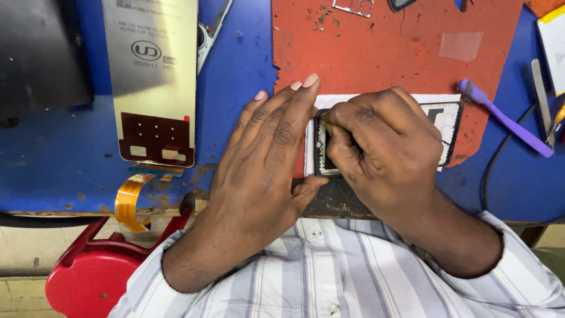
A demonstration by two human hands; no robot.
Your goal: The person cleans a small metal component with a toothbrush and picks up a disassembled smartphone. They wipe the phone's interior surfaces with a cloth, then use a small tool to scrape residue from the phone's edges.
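A phone (448,125) with a black frame and white face lies flat on the red work mat (388,53), near the table's front edge. My left hand (268,156) rests flat beside its left end, thumb pressed against the lower corner, fingers spread and holding it still. My right hand (382,147) is curled over the phone's middle, its fingertips pinched at the top left corner of the frame. Whether a small part sits between those fingertips is hidden.
A silver display panel (152,76) with an orange flex cable (130,203) lies at left on the blue table (53,159). Loose screws (325,19) are scattered at the mat's top. A purple brush (503,118) and metal tools (541,97) sit at right. A red stool (88,277) stands below.
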